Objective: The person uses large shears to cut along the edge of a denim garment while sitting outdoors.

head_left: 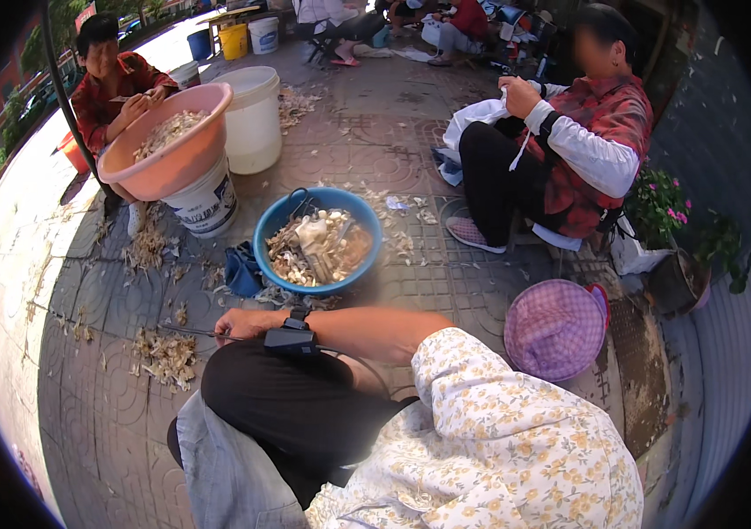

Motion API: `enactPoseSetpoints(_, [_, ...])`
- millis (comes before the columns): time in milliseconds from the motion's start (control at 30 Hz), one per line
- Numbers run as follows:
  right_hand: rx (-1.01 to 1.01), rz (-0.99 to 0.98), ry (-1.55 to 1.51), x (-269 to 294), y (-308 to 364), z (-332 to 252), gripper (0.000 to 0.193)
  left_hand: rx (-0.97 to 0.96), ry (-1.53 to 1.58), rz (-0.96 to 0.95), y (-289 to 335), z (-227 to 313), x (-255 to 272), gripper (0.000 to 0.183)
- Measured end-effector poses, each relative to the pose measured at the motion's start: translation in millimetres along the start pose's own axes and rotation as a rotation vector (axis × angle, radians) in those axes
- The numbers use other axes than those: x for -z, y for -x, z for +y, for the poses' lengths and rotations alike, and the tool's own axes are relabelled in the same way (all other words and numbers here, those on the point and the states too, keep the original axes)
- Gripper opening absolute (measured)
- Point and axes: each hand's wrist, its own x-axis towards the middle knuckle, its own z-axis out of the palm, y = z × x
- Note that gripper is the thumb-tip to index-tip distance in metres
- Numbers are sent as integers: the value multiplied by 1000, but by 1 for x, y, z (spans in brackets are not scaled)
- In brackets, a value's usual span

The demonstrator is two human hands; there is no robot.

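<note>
My right hand (239, 324) rests at my bent knee in dark trousers, closed around a thin, dark, rod-like tool (189, 331) that points to the left. Its exact kind is too small to make out. A black device (291, 339) is strapped to that wrist. My left hand does not show. Just beyond my knee stands a blue basin (263, 256), holding pale garlic cloves and bulbs (330, 231) among dry husks and stalks. My right hand is nearest to this basin but apart from it.
Left, a pink basin (115, 181) sits on a white bucket (208, 207), beside a taller white bucket (254, 123). Two people sit nearby, left and right. A purple checked hat (555, 331) lies at my right. Dry husks (167, 357) litter the paving; flowerpots stand far right.
</note>
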Motion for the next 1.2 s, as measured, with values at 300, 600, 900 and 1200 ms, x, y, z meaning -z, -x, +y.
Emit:
enactPoseSetpoints(300, [186, 374, -29, -8, 30, -13, 29, -19, 67, -37, -12, 1, -4, 14])
enactPoseSetpoints(600, [441, 573, 95, -56, 134, -94, 33, -169, 222, -392, -73, -37, -34, 21])
enactPoseSetpoints(900, [710, 555, 228, -104, 143, -105, 38, 63, 173, -567, -92, 8, -76, 23])
enactPoseSetpoints(1200, [672, 537, 108, -102, 141, -100, 39, -20, 151, -609, -96, -5, -81, 23])
